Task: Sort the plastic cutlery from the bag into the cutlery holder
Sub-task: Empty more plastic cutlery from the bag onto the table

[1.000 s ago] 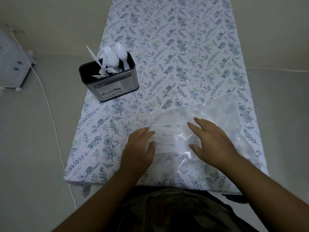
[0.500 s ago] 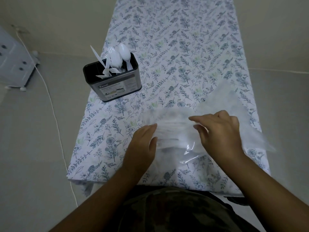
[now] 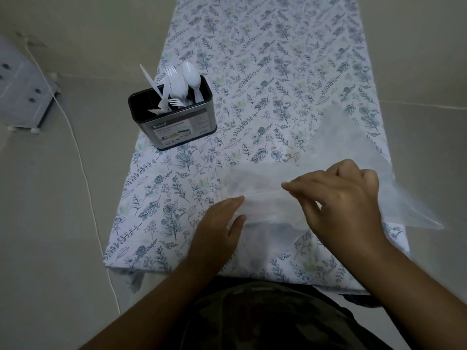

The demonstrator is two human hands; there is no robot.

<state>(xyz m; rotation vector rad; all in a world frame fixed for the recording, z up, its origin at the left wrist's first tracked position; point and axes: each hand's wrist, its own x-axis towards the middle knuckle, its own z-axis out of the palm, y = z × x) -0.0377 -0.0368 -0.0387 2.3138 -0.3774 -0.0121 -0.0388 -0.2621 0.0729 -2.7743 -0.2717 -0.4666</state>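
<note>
Right hand [image 3: 346,198] now pinching clear bag [image 3: 353,157] upward, left hand [image 3: 219,223] flat, fingers open, holder [image 3: 177,125] labelled Kassa.

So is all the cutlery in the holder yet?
Not yet. Some forks, spoons and a knife already stand in the holder. The left hand rests on the bag while the right hand pinches the plastic. White cutlery still shows blurrily inside.

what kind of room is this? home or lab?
Probably a home room, not a lab: a narrow table under a floral tablecloth, a retail-labelled cutlery holder with white plastic cutlery, and a white drawer unit with a cord trailing across the plain floor. Nothing confirms which room.
</note>
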